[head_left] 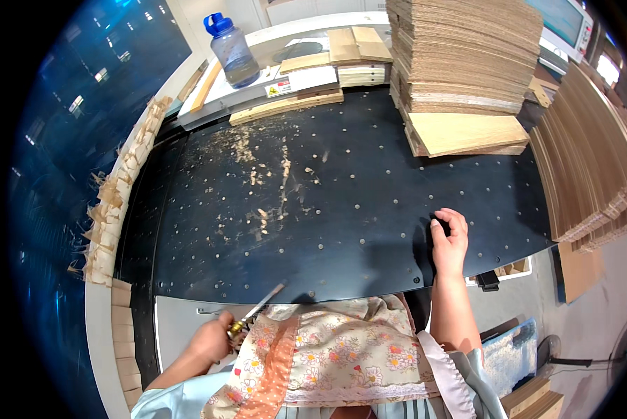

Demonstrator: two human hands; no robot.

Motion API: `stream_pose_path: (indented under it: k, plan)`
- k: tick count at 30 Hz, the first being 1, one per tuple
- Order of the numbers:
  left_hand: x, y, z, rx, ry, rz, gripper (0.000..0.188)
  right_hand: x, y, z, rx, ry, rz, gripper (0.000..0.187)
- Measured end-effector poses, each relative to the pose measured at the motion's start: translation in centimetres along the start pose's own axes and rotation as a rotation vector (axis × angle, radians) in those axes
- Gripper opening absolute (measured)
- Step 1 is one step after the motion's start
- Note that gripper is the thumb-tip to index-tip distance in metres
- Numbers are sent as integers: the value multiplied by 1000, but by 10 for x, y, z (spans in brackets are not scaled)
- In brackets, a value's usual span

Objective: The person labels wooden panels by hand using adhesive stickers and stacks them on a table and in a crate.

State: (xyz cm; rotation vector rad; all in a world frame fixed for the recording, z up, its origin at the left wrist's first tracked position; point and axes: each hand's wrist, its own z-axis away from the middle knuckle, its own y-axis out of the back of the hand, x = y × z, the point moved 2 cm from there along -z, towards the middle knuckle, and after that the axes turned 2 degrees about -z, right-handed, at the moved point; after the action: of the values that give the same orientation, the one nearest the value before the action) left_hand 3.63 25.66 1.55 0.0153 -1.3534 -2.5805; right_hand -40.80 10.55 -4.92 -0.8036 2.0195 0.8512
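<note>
My left hand (211, 342) is at the near edge of the black work table (355, 241), left of my apron. Its fingers are closed round a thin metal-tubed tool (261, 302) with a brass-coloured fitting. The grip end is hidden in the hand, so its exact kind does not show. The tip reaches just over the table edge. My right hand (451, 241) rests on the right part of the table, thumb and fingers apart and loosely bent, with nothing seen in it. Pale wood chips and dust (263, 220) lie scattered on the tabletop, left of its middle.
A tall stack of boards (467, 56) stands at the back right, with another stack (585, 160) at the right edge. A blue water bottle (235, 56) is on the white machine ledge behind. Frayed cardboard strips (111, 209) line the left side. Several wood pieces (359, 45) lie at the back.
</note>
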Motion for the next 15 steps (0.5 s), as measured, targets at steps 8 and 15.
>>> stream_pose_path:
  k: [8,15]
  plan:
    - [-76,15,17,224,224,-19,32,-2,2,-1,-2,-5,5,15]
    - [-92,22,10,181,380,173,40,1,1,-1,-5,-32,-39,17]
